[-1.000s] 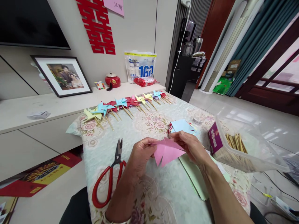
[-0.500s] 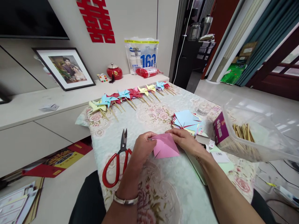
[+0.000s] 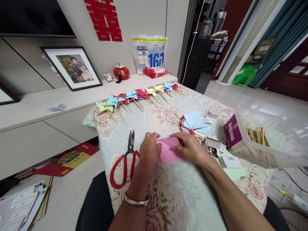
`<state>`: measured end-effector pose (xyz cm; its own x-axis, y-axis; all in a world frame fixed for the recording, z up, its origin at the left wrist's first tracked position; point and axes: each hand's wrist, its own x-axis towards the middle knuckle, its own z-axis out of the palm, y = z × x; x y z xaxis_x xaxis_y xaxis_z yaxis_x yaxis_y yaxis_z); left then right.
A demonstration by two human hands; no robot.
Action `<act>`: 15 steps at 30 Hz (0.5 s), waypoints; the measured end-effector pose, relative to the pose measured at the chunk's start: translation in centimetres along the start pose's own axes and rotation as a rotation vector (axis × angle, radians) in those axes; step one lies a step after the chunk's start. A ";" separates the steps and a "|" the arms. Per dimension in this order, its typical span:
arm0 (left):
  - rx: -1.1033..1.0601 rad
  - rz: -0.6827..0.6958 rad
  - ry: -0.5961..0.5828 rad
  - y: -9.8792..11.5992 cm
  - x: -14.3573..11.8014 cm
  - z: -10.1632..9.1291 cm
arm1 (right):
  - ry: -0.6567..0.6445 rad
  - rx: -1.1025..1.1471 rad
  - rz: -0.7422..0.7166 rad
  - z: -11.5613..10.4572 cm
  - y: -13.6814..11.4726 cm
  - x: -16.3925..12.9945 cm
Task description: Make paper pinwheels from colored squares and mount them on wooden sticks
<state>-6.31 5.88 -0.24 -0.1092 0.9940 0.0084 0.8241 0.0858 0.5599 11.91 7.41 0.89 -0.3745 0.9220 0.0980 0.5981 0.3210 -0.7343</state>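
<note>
Pink paper [image 3: 167, 154] flatter now than a second ago, near middle of counter [image 3: 187, 189]; left hand [image 3: 150, 149], grip pinching its left edge, right hand [image 3: 191, 148], thumb and forefinger spread over its right, seemingly steadying it.

The left edge of the pink paper [image 3: 167, 151] is hidden behind the fingers of the left hand [image 3: 150, 149], and its right side lies under the right hand [image 3: 192, 148]. Left of the pink paper, the scissors [image 3: 130, 148] have one handle partly covered by the left forearm. To its right, the metal pieces [image 3: 212, 151] are too small to tell apart; farther right, the tub [image 3: 250, 158] blurs the sticks' lower ends. Far beyond the pink paper, the top edge crops the red cutout [image 3: 106, 21] and the screen [image 3: 36, 19].
</note>
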 end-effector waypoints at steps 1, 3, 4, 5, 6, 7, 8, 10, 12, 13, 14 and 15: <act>0.003 0.003 -0.007 -0.1 0.0 0.0 | -0.010 0.019 0.004 0.0 -0.1 0.0; 0.001 0.005 -0.022 -0.2 0.0 0.0 | -0.033 0.075 0.004 0.0 -0.2 -0.2; 0.000 0.007 -0.027 -0.3 0.0 0.0 | -0.051 0.114 0.000 -0.1 -0.2 -0.2; 0.000 0.009 -0.031 -0.3 0.1 0.0 | -0.076 0.158 -0.002 -0.1 -0.3 -0.3; 0.001 0.009 -0.032 -0.4 0.1 0.0 | -0.109 0.202 -0.003 -0.1 -0.3 -0.4; 0.005 0.007 -0.032 -0.4 0.2 0.0 | -0.146 0.240 -0.003 -0.1 -0.3 -0.4; 0.009 0.005 -0.031 -0.4 0.2 0.0 | -0.184 0.270 0.001 -0.1 -0.4 -0.5; 0.017 -0.001 -0.027 -0.5 0.3 0.0 | -0.244 0.306 0.013 -0.1 -0.4 -0.6; 0.018 -0.006 -0.023 -0.5 0.4 -0.1 | -0.275 0.315 0.022 -0.1 -0.5 -0.6; 0.016 -0.007 -0.025 -0.5 0.4 -0.2 | -0.285 0.314 0.025 -0.1 -0.5 -0.6; 0.012 -0.008 -0.029 -0.4 0.4 -0.3 | -0.294 0.308 0.026 -0.1 -0.5 -0.6; 0.006 -0.009 -0.035 -0.4 0.3 -0.4 | -0.302 0.302 0.026 -0.1 -0.5 -0.6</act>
<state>-6.95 6.16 -0.11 -0.0974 0.9949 -0.0263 0.8262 0.0955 0.5552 11.88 6.69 1.24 -0.5796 0.8098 -0.0912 0.3926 0.1794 -0.9020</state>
